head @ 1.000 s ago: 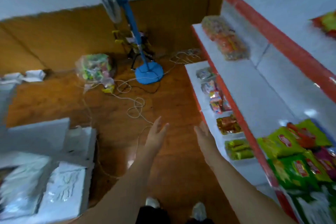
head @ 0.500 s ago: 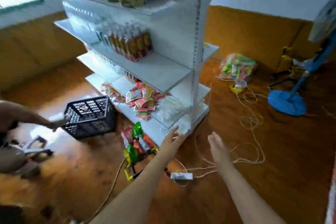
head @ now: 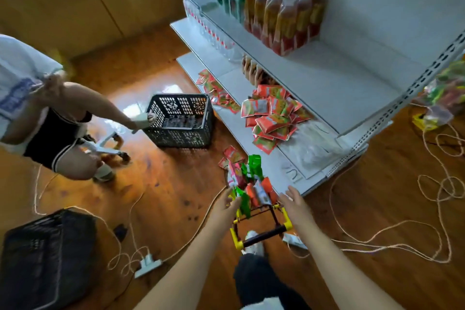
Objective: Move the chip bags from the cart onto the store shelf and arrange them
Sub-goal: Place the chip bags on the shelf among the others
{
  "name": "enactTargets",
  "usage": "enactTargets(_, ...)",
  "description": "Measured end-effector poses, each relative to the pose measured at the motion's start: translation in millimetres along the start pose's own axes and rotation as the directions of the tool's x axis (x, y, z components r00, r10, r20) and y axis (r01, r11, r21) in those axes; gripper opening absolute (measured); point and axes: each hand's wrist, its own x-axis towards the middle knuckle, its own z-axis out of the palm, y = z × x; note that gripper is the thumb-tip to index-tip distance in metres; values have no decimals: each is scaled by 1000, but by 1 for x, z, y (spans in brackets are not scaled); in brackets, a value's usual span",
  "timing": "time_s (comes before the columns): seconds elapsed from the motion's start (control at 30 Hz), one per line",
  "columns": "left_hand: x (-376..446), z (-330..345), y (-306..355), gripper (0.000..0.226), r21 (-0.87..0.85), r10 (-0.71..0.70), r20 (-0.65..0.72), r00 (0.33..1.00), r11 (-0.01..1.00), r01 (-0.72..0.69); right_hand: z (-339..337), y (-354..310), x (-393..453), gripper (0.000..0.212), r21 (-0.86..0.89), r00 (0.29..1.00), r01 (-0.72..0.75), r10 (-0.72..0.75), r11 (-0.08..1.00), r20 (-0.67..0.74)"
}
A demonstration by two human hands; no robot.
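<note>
1. Both hands have come closer to the small yellow-framed cart (head: pixel 261 224) than half a second ago, and the view now looks down on it from nearer.
2. Left hand (head: pixel 224 205) reaches the cart's left side, fingers loosely extended and touching a green chip bag (head: pixel 243 202); no firm grasp shows.
3. Right hand (head: pixel 293 200) hovers at the cart's right side, fingers spread and relaxed, holding nothing.
4. Chip bags (head: pixel 251 181), green, red and pink, stand piled in the cart, just beside the corner of the white store shelf (head: pixel 327 88).
5. Red packets (head: pixel 273 118) lie heaped on the shelf's lower level.
6. Another person's hand (head: pixel 148 118) holds a black crate (head: pixel 180 121) on the floor.
</note>
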Motion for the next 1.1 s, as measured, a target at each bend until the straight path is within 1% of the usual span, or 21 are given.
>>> enactTargets(0.07, 38, -16, -3, 52, 11, -74, -30, 997, 997, 75, 22, -11, 40, 60, -47, 998, -57, 58, 997, 25)
enactTargets(0.13, 75, -28, -6, 54, 30, -145, -14, 989, 989, 146, 41, -18, 76, 66, -112, 995, -91, 95, 989, 34)
enactTargets(0.23, 137, -40, -16, 56, 41, -187, -11, 982, 982, 187, 67, -16, 143, 79, -214, 993, -100, 112, 972, 47)
enactTargets(0.3, 185, -41, -27, 57, 35, -200, -32, 979, 979, 201, 84, -10, 188, 87, -208, 989, -139, 148, 968, 25)
enactTargets(0.4, 259, -27, -58, 60, 37, -257, -16, 966, 966, 258, 113, 1, 252, 81, -227, 986, -166, 158, 960, -53)
enactTargets(0.53, 359, 20, -116, 62, 70, -290, 29, 957, 955, 288, 143, 42, 351, 93, -330, 979, -149, 91, 932, -184)
enactTargets(0.6, 405, 46, -144, 57, 105, -321, 8, 947, 942, 318, 156, 66, 391, 98, -332, 967, -143, 60, 932, -249)
enactTargets(0.67, 435, 64, -163, 49, 101, -330, -12, 944, 939, 330, 169, 89, 419, 96, -338, 951, -152, 44, 929, -307)
enactTargets(0.7, 445, 71, -171, 47, 90, -318, -10, 948, 944, 318, 173, 100, 427, 90, -348, 941, -160, 36, 924, -335)
enactTargets(0.73, 450, 75, -173, 48, 84, -308, -9, 951, 948, 308, 178, 107, 430, 78, -357, 933, -163, 25, 920, -360)
enactTargets(0.8, 445, 74, -168, 45, 101, -269, -29, 963, 957, 271, 185, 110, 426, 41, -372, 924, -117, -36, 921, -381)
enactTargets(0.83, 439, 70, -163, 38, 106, -222, -34, 974, 969, 225, 189, 110, 419, 29, -371, 918, -78, -78, 925, -389)
enactTargets(0.87, 431, 64, -155, 28, 101, -171, -27, 985, 980, 173, 191, 102, 407, 25, -370, 909, -33, -126, 928, -397)
enactTargets(0.9, 420, 56, -144, 17, 76, -112, -21, 994, 991, 113, 193, 97, 395, 26, -362, 900, 10, -166, 932, -402)
enactTargets(0.93, 409, 47, -135, 12, 51, -66, -10, 998, 997, 66, 196, 90, 380, 29, -340, 898, 41, -183, 939, -399)
enactTargets(0.97, 397, 36, -122, 9, 34, -16, 5, 1000, 999, 15, 196, 79, 364, 36, -309, 901, 64, -188, 949, -391)
enactTargets(1.0, 387, 25, -109, 6, 17, 4, 41, 999, 1000, -5, 196, 67, 347, 45, -255, 914, 68, -163, 964, -372)
enactTargets(1.03, 376, 14, -95, 8, 8, 7, 88, 996, 1000, -7, 195, 54, 330, 54, -190, 931, 64, -127, 980, -342)
enactTargets(1.1, 355, -7, -68, 28, 59, -32, 208, 978, 998, 20, 193, 24, 294, 66, -36, 950, 60, -68, 998, -304)
